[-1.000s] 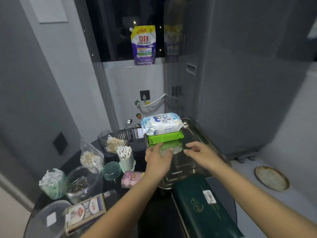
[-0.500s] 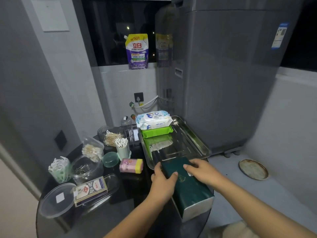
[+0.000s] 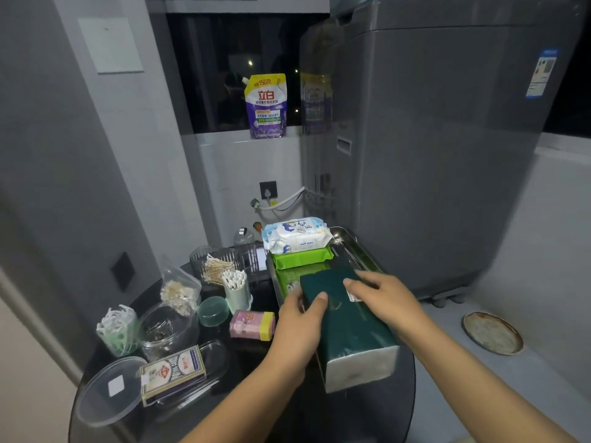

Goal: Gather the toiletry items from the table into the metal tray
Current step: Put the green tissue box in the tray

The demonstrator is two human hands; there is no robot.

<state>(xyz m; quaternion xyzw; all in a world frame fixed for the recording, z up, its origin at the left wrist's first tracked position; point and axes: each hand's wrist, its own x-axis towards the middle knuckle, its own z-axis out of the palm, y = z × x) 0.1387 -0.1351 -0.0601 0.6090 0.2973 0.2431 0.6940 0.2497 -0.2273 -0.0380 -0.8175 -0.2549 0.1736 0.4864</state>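
Note:
A dark green tissue pack (image 3: 351, 327) with a white end is held lengthwise over the near half of the metal tray (image 3: 355, 244). My left hand (image 3: 302, 318) grips its left side. My right hand (image 3: 385, 294) presses on its top right. At the far end of the tray a white baby wipes pack (image 3: 295, 235) lies on a green wipes pack (image 3: 302, 259). On the dark round table (image 3: 256, 394), left of the tray, are a pink and yellow tissue packet (image 3: 252, 325), a cup of cotton swabs (image 3: 236, 290) and a green round box (image 3: 212, 311).
Further left stand a clear jar (image 3: 164, 330), a cup of floss picks (image 3: 116, 327), a bag of swabs (image 3: 180, 290), a printed box (image 3: 174, 372) and a clear lid (image 3: 108, 390). A grey washing machine (image 3: 447, 155) rises right behind the tray. A round drain cover (image 3: 492, 332) is on the floor.
Both hands took hold of the green tissue pack at the table's near edge. They have carried it forward, over the near part of the tray.

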